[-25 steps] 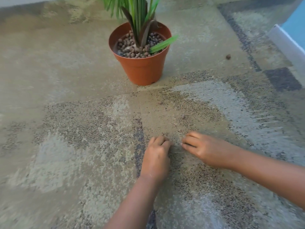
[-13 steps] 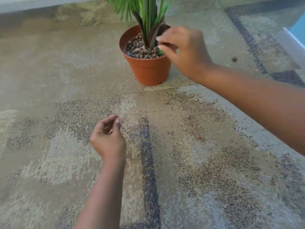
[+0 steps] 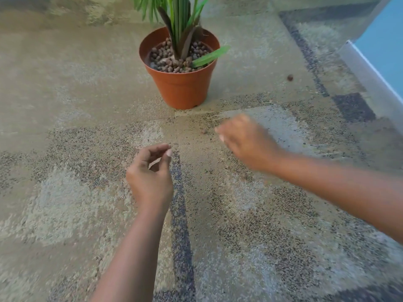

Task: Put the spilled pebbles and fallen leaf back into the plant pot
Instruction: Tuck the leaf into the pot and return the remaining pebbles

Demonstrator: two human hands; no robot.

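Risks flicking the near pebble (image 3: 204,131) away with the blurred right hand (image 3: 246,142) and missing the far pebble (image 3: 290,77), well apart from the plant pot (image 3: 181,83); cannot tell either grip, left hand (image 3: 150,177) curled loosely, leaf (image 3: 210,56) poking over the rim.

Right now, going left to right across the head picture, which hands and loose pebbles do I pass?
left hand → small pebble → right hand → far pebble

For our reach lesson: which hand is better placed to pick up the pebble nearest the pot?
Right: the right hand is just beside the pebble; the left hand is farther back.
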